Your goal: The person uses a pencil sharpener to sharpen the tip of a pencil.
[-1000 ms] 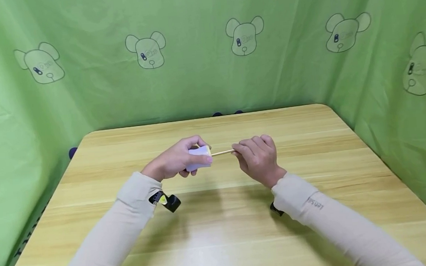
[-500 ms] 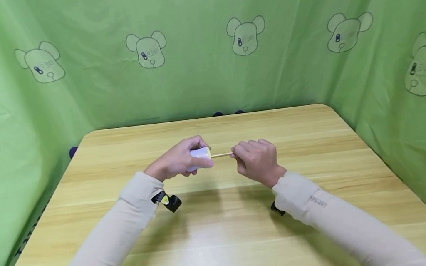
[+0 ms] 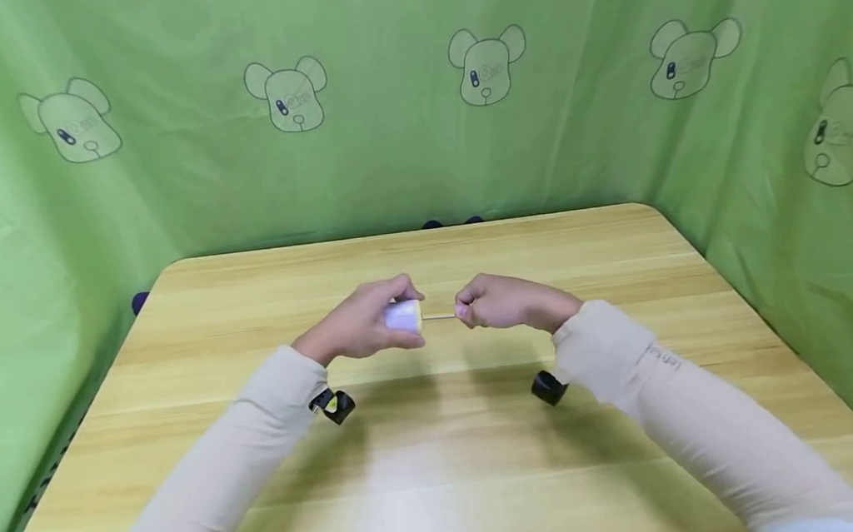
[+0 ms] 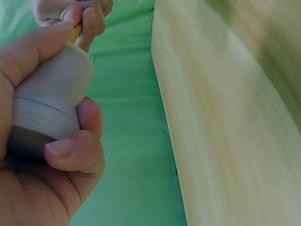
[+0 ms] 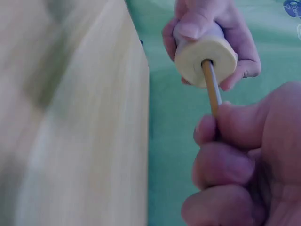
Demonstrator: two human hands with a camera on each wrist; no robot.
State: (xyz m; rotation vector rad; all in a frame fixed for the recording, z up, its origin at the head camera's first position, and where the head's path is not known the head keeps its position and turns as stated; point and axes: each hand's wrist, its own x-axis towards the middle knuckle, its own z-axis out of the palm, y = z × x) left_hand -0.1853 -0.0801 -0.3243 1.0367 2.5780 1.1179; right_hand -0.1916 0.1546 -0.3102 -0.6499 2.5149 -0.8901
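Note:
My left hand (image 3: 356,326) grips a pencil sharpener (image 3: 403,315), pale lavender with a cream-yellow end, held sideways above the table. In the left wrist view the thumb and fingers wrap the waisted body of the sharpener (image 4: 54,84), which has a dark base. A thin yellow pencil (image 5: 212,89) runs into the round hole in the cream face; its inner end is hidden inside. The right hand (image 3: 504,302) pinches the pencil's outer part between thumb and forefinger, close to the sharpener, with the other fingers curled.
Below both hands lies a light wood-grain table (image 3: 440,432) with rounded far corners. A green curtain (image 3: 389,169) printed with bear heads surrounds its back and sides. Black wrist cameras hang under the left cuff (image 3: 285,386) and the right cuff (image 3: 598,348).
My right hand has turned about the pencil's axis, its wrist swinging up and outward, and come slightly nearer the sharpener. Less pencil shows between the hands. The left hand stays nearly in place.

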